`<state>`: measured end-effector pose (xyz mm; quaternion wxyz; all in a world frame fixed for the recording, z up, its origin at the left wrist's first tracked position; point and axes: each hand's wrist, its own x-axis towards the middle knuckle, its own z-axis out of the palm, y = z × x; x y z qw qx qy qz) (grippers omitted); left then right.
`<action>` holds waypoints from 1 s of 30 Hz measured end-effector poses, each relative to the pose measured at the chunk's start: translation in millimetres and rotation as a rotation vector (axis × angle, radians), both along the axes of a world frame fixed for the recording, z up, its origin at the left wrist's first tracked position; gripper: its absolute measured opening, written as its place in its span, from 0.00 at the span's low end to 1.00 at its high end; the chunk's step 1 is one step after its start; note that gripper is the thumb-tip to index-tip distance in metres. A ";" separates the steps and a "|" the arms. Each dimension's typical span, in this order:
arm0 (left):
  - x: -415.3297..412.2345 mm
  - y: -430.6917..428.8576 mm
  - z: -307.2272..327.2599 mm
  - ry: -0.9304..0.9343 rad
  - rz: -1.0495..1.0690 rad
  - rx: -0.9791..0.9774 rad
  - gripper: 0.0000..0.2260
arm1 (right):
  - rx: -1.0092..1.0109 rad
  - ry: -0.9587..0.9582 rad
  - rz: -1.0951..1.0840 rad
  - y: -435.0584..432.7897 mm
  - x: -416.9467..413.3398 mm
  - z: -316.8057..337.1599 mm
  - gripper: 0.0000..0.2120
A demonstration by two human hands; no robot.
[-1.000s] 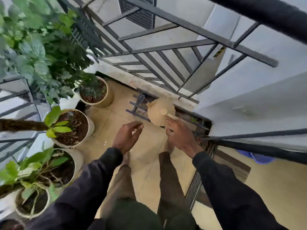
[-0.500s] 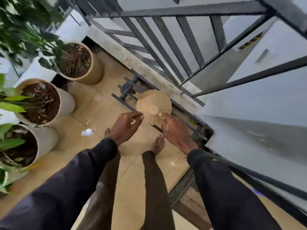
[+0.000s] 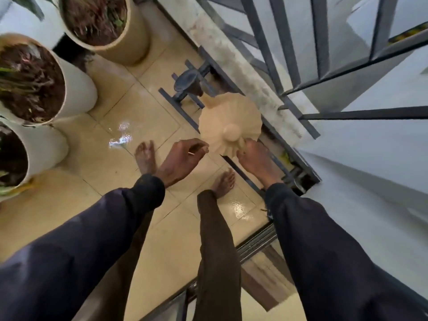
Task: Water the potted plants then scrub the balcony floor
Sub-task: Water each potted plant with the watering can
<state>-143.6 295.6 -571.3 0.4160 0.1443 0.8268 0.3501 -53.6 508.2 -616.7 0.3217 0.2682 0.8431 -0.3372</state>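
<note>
— What stands farthest left?

— Three round pots of dark soil. The nearer white plastic pot (image 3: 46, 149) and the farther white plastic pot (image 3: 78, 91) are side by side, with a beige pot (image 3: 132, 45) beyond them. All three sit on the glossy cream-tiled balcony floor (image 3: 129, 98), which shows wet glints near them.

— And the person?

— Barefoot, in dark sleeves. The left hand (image 3: 183, 158) hangs above the tiles beside the left foot (image 3: 144, 156). Its fingers (image 3: 199, 148) are bent inward. A thin pale sliver shows at them, but I cannot tell whether they pinch it.

— Next to that?

— A cream ribbed plastic dome with a round knob (image 3: 229, 121), just beside that hand and above a dark metal frame (image 3: 188, 81) lying on the floor. The right hand (image 3: 259, 161) meets the dome's near rim, its fingers (image 3: 243, 154) curled against it and pressed together.

— Further right?

— A pale stone kerb (image 3: 231, 61) carrying grey metal railing bars (image 3: 264, 47), then a white wall (image 3: 370, 147).
</note>
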 end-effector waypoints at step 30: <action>-32.6 -102.9 64.0 -0.249 0.289 -0.088 0.23 | 0.085 0.250 -0.022 -116.8 -67.4 140.6 0.13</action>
